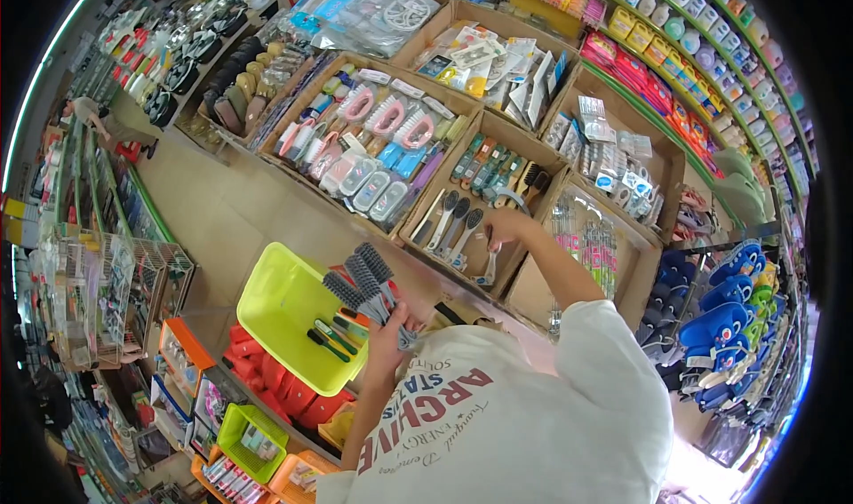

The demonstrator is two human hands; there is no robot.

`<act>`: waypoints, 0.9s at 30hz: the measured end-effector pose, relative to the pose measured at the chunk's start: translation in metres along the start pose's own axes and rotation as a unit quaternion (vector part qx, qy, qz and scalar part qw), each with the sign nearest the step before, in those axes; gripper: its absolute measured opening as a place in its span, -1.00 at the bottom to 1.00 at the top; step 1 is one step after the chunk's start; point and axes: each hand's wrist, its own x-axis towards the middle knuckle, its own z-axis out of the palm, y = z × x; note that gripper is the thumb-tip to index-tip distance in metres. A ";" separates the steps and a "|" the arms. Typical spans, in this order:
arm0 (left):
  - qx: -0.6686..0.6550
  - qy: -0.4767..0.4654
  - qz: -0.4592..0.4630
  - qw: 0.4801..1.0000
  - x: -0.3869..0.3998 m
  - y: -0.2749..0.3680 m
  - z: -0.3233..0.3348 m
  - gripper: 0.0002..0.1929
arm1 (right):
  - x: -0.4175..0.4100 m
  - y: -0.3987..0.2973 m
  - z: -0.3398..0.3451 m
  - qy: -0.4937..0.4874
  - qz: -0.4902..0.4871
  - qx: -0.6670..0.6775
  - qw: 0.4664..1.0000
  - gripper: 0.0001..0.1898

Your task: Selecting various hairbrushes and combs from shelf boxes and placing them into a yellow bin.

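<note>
My left hand point(394, 325) grips a bunch of several grey brushes point(362, 279) by their handles, bristle heads up, beside a lime-green plastic basket point(266, 304). Inside that basket lie several brushes with green and dark handles point(328, 341). Reaching into an open cardboard box, my right hand point(504, 228) has its fingers closed around a pale-handled brush point(492, 265); its upper part is hidden by the fingers. Left of this hand, a row of grey-and-white brushes point(456, 221) lies in the same cardboard box point(426, 254). Wooden-handled brushes point(531, 177) and packaged green-handled ones point(490, 161) fill its far side.
Neighbouring cardboard boxes hold pink scrub brushes point(385, 118), carded goods point(490, 58) and bagged items point(616, 151). Red packages point(266, 371) lie beneath the basket. Blue clogs point(716, 331) hang at right. Another person point(110, 121) is at far left, near wire racks point(126, 291).
</note>
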 end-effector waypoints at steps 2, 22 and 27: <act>0.084 0.000 0.028 0.996 0.008 -0.004 -0.011 -0.84 | -0.035 -0.047 -0.051 0.031 -0.003 0.014 0.999 -0.57; 0.338 -0.100 0.078 0.933 -0.007 0.022 -0.026 -0.52 | -0.064 -0.232 0.007 0.019 -0.128 0.615 0.778 -0.20; 0.248 -0.044 0.054 0.966 -0.012 0.023 -0.067 -0.56 | -0.052 -0.260 0.044 -0.002 -0.040 0.770 0.636 -0.36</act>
